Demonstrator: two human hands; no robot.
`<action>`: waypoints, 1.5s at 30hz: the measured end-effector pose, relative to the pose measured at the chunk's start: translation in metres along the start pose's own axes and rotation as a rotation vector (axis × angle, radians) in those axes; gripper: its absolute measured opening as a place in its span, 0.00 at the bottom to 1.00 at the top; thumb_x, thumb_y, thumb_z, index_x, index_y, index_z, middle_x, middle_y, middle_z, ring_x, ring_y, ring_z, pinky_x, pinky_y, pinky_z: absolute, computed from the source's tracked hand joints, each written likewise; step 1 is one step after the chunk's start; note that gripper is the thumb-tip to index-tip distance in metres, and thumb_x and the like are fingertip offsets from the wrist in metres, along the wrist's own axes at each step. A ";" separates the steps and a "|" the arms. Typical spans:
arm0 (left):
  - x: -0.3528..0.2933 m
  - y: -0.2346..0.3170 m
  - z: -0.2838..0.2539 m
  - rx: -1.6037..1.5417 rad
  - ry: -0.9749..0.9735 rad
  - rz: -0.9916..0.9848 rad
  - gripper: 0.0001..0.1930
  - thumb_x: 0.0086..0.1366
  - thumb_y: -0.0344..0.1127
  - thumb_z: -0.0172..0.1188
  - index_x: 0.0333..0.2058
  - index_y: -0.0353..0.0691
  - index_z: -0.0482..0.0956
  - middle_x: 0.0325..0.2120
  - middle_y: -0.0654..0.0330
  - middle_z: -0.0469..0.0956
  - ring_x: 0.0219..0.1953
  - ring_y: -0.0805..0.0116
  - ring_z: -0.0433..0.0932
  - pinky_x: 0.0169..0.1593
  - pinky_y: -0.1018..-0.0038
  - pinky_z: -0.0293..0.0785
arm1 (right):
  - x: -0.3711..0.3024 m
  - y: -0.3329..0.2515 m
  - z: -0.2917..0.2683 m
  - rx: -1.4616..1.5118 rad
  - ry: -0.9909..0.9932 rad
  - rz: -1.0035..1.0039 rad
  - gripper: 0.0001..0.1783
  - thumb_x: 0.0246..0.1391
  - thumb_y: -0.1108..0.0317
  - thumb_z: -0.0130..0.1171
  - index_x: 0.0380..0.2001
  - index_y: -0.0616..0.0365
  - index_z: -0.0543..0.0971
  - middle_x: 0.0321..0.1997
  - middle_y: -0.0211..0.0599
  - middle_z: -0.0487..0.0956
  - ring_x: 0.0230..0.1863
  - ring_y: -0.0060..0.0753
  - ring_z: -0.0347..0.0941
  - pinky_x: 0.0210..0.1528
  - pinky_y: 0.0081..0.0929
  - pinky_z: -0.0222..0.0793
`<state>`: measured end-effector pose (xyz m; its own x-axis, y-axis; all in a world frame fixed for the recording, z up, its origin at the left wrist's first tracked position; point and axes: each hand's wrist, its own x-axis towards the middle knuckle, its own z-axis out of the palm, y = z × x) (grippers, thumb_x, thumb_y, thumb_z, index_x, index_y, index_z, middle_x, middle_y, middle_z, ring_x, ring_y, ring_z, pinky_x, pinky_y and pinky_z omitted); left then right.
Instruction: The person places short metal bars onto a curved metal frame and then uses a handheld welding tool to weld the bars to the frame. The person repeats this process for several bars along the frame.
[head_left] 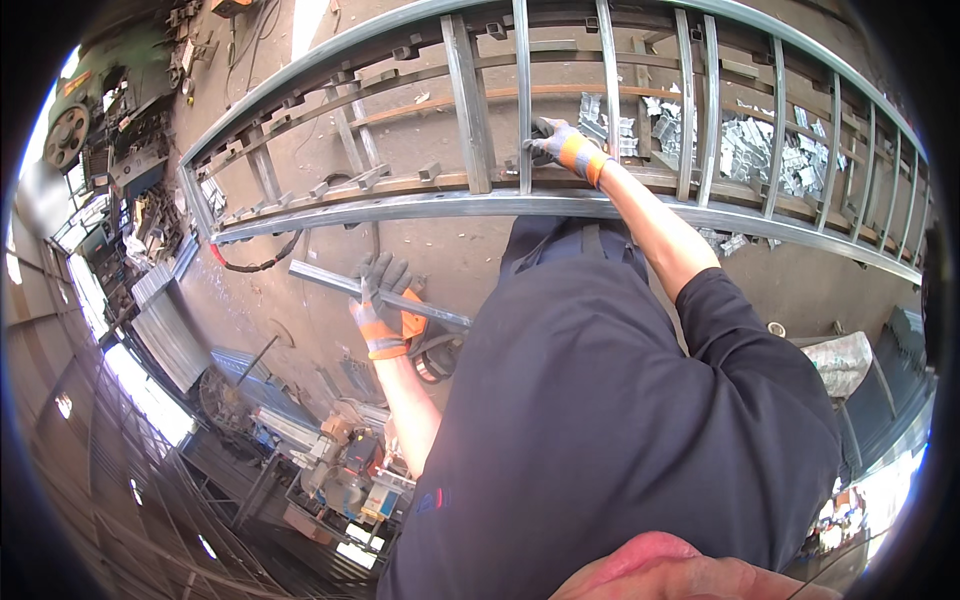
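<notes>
My left hand (pixel 381 300), in a grey and orange work glove, holds a square metal tube (pixel 322 278) that slants down to the right beside my body. The thumb lies across the tube, with the fingers behind it. Ahead of me lies a long ladder-like metal frame (pixel 400 207) with several crossbars. My right hand (pixel 562 146), gloved the same way, reaches over its near rail. Its curled fingers are at a crossbar (pixel 525 90) and appear to grip it; the fingertips are partly hidden. Left of that crossbar stands a wider, darker one (pixel 466 110).
Small cut metal pieces (pixel 770 155) lie heaped on the floor beyond the frame. A cable (pixel 262 268) runs below the frame's left end. An orange and black tool (pixel 420 325) is beneath my left hand. Machinery (pixel 350 470) stands behind at left, and a whitish sack (pixel 840 363) at right.
</notes>
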<state>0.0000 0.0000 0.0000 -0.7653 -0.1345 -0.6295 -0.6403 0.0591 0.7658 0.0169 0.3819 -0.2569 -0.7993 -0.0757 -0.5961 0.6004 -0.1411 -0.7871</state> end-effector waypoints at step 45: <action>0.248 0.062 0.192 0.083 -0.636 0.284 0.15 0.66 0.44 0.71 0.35 0.44 0.75 0.20 0.70 0.71 0.21 0.79 0.68 0.24 0.77 0.64 | -0.322 0.024 0.241 -0.027 1.088 0.268 0.22 0.64 0.70 0.62 0.60 0.62 0.78 0.55 0.44 0.83 0.52 0.28 0.79 0.54 0.27 0.76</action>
<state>-0.2421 0.1602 -0.1343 -0.7776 0.5008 -0.3802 -0.3932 0.0846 0.9156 0.2828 0.1646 -0.0462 -0.2049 0.8046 -0.5573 0.7610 -0.2272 -0.6077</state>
